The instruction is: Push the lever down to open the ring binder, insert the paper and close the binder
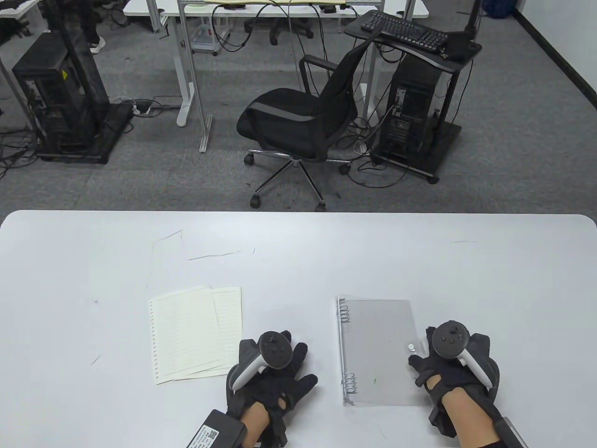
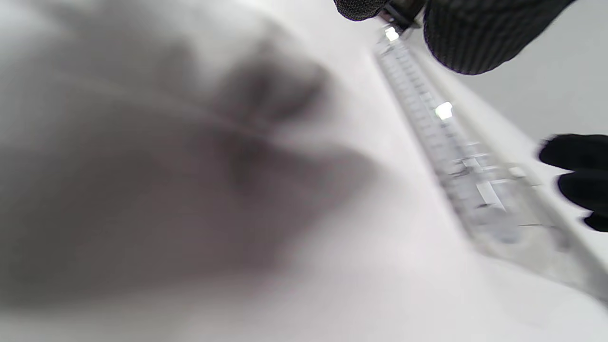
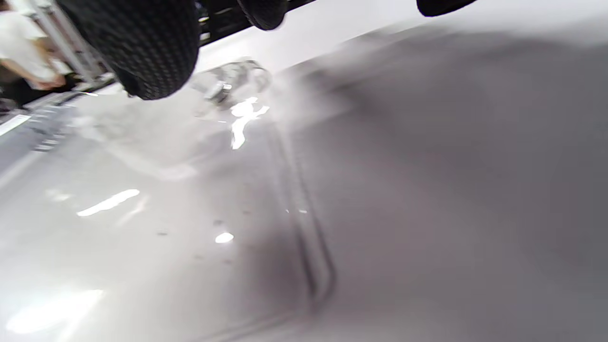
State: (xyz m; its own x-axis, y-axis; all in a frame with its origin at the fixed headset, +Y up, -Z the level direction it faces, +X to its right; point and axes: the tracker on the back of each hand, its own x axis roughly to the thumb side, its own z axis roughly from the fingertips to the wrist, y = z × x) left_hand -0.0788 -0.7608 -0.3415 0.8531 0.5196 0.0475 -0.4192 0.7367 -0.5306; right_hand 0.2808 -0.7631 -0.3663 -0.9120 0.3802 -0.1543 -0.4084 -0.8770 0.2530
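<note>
A clear plastic ring binder (image 1: 378, 352) lies closed on the white table, its metal rings (image 1: 345, 313) along the left spine and a small snap button (image 1: 411, 346) near the right edge. Lined punched paper (image 1: 193, 333) lies in a loose stack to its left. My left hand (image 1: 280, 368) rests on the table between paper and binder, fingers spread and holding nothing. My right hand (image 1: 426, 357) sits at the binder's right edge, its thumb by the snap button (image 3: 221, 90). The left wrist view shows the binder's spine (image 2: 446, 142) blurred from the side.
The table's (image 1: 93, 261) far edge (image 1: 298, 212) runs across mid-frame. Beyond it stand an office chair (image 1: 303, 121), computer carts and desks. A person in a white top (image 3: 23, 52) shows at the right wrist view's upper left.
</note>
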